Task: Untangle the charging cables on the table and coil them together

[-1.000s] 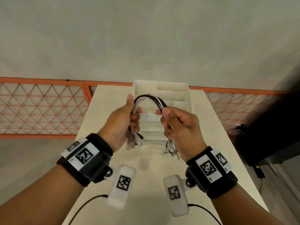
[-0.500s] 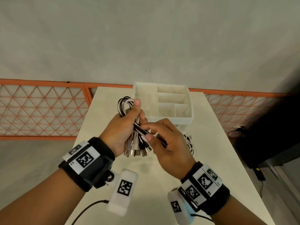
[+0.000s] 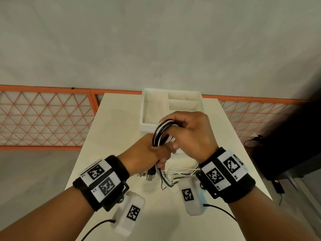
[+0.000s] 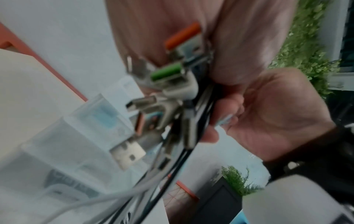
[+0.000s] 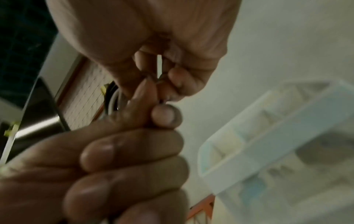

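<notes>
A bundle of black and white charging cables (image 3: 159, 134) arches in a loop between my two hands above the white table (image 3: 112, 129). My left hand (image 3: 156, 152) grips the bundle low down, with several USB plugs (image 4: 132, 150) sticking out below the fist. My right hand (image 3: 187, 133) curls over the top of the loop and holds the cables there. Loose thin cable ends (image 3: 175, 174) trail down to the table under my right wrist. In the right wrist view my fingers (image 5: 134, 151) are curled tight, with a bit of cable (image 5: 113, 100) showing behind them.
A white divided organizer box (image 3: 145, 112) stands on the table just behind my hands. An orange lattice fence (image 3: 43, 119) runs behind the table. Dark equipment with a cable (image 3: 278, 153) sits on the floor to the right.
My right hand has risen from the plug ends to the top of the loop. The bundle has shifted right, in front of the organizer box, and my left hand has turned lower.
</notes>
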`<action>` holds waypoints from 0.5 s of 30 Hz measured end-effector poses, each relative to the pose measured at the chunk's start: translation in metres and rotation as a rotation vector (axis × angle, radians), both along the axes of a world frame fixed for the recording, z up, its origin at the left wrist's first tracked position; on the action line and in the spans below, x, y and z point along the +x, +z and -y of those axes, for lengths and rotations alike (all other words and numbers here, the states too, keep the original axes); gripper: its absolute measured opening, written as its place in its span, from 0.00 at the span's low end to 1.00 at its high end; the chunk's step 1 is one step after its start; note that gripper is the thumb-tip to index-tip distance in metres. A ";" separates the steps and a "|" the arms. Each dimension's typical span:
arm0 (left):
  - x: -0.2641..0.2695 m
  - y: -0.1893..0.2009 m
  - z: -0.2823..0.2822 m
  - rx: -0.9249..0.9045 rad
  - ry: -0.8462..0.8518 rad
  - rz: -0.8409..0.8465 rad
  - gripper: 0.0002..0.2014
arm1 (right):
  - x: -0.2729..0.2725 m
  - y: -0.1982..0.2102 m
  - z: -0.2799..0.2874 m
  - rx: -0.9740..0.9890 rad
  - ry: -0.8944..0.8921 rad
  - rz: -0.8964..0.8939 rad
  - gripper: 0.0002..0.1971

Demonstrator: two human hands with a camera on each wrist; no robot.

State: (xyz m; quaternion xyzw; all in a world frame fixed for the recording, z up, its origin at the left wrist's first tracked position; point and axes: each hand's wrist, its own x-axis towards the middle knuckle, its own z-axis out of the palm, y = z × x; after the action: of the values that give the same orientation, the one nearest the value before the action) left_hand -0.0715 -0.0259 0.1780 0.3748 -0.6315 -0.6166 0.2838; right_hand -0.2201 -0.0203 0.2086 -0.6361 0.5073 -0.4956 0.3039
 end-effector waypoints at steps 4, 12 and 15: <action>-0.001 -0.001 0.000 -0.054 0.008 -0.058 0.15 | 0.005 0.007 -0.001 0.137 -0.055 0.137 0.13; 0.008 0.024 0.014 -0.024 0.246 -0.279 0.21 | -0.008 -0.031 -0.006 0.444 0.432 0.140 0.34; 0.020 0.036 0.020 0.179 0.168 -0.479 0.20 | -0.008 -0.056 -0.021 0.509 0.309 -0.322 0.10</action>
State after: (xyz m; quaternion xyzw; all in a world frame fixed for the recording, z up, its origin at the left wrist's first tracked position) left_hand -0.0517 -0.0458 0.2139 0.2929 -0.4562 -0.7153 0.4410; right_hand -0.2285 0.0011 0.1531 -0.6792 0.5540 -0.1943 0.4406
